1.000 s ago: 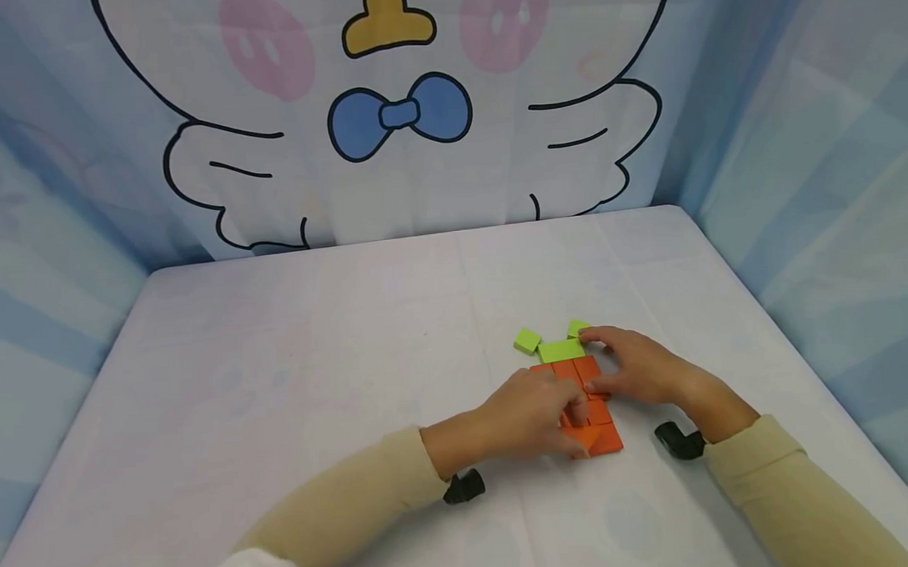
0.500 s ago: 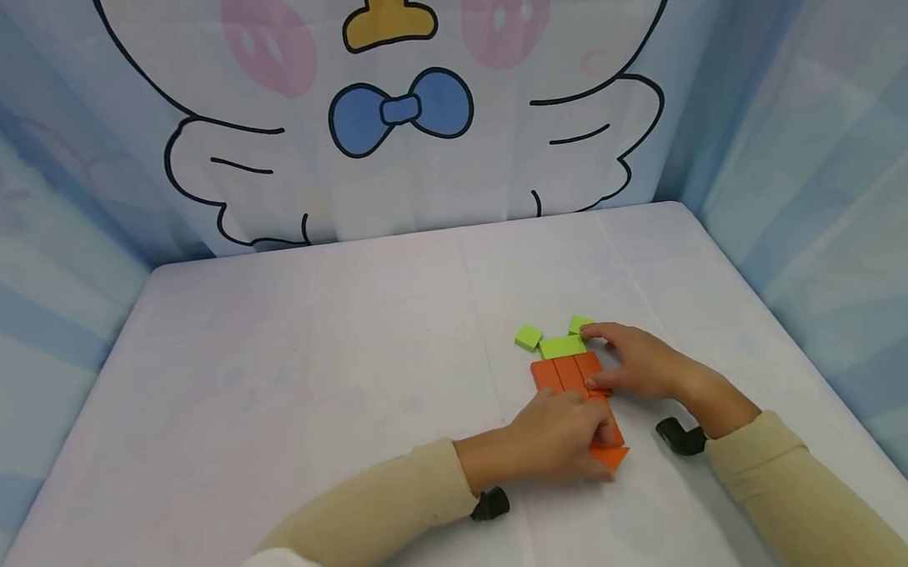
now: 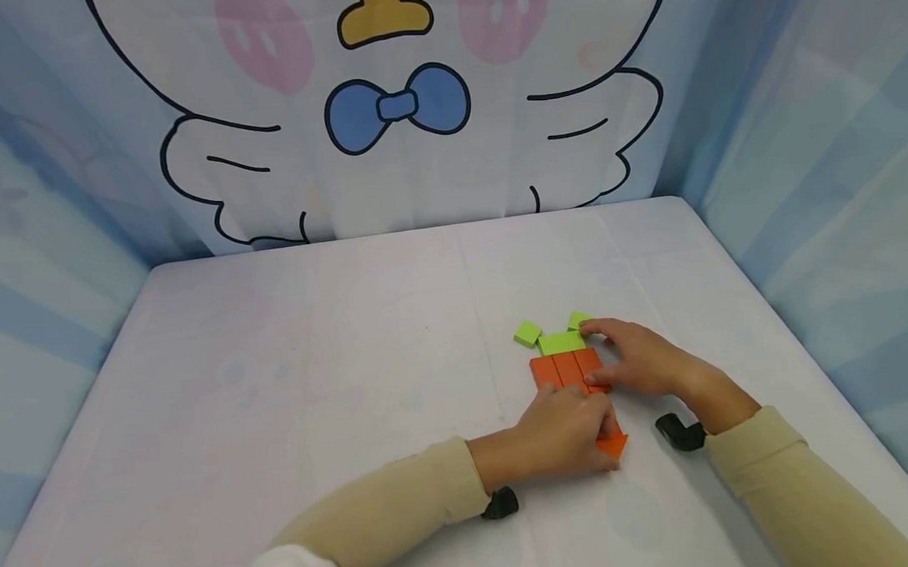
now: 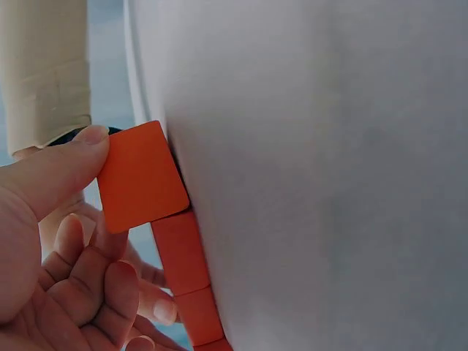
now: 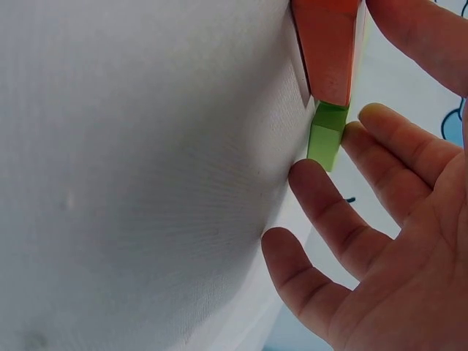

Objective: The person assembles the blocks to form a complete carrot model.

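Flat orange blocks lie packed together on the table, their near rows hidden under my left hand. That hand pinches an orange triangular block at the near end of the orange group. In the left wrist view the thumb presses the edge of this triangular block, with more orange pieces in line beyond it. My right hand rests along the far right side, thumb at the orange edge, forefinger by a small green block. Its fingers look extended and loose in the right wrist view.
Beyond the orange group lie a green rectangular block and another small green block, turned at an angle. A black camera mount juts from the right wrist. A curtain with a cartoon print closes off the back of the white table.
My left hand has slid right and toward the near end, carrying the triangular block off the lower orange rows to their end, then edged slightly back. The right hand stays in place.
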The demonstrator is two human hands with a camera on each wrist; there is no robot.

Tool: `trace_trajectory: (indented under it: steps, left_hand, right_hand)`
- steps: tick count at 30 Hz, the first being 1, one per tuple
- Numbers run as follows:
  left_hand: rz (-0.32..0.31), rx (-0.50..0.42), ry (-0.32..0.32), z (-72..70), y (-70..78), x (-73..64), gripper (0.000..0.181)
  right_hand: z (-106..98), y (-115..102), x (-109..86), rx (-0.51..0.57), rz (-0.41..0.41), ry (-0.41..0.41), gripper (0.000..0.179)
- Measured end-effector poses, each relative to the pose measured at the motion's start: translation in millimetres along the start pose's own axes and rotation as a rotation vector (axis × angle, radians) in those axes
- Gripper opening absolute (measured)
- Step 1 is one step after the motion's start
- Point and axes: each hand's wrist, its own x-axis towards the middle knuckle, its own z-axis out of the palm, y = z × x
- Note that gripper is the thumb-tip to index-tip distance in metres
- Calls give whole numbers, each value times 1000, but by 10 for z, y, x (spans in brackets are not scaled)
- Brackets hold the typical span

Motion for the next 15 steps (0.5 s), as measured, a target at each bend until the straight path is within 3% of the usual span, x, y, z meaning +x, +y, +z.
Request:
trace_trajectory:
  steps: [15]
  left_hand:
    - [12,19,-58,7,-45,-43,34]
  right_hand:
    - [-16,-24,10,-2,1,-9,70]
